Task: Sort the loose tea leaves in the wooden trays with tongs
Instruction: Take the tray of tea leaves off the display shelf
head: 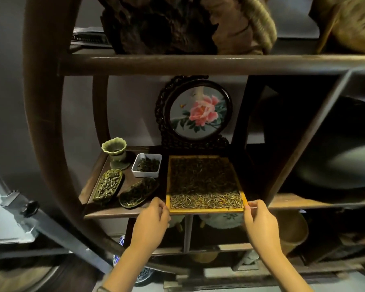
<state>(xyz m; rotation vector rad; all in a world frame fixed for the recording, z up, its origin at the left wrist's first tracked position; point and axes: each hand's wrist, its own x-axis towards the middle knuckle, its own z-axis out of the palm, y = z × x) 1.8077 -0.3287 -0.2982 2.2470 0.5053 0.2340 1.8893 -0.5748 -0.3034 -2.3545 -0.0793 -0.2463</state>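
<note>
Both hands pinch the wooden tray [207, 211] of tea leaves [204, 182] on the shelf [114, 211]: left hand [151, 222] and right hand [261, 222] at its near corners, fingers curled, looks like.

There were 2 hands [151, 222] [261, 224], 1 wooden tray [205, 211] at centre, 2 oval leaf dishes [108, 185] [138, 192] at lower left, 1 white bowl [147, 168], 1 green cup [114, 149], 1 round flower screen [199, 111].
</note>
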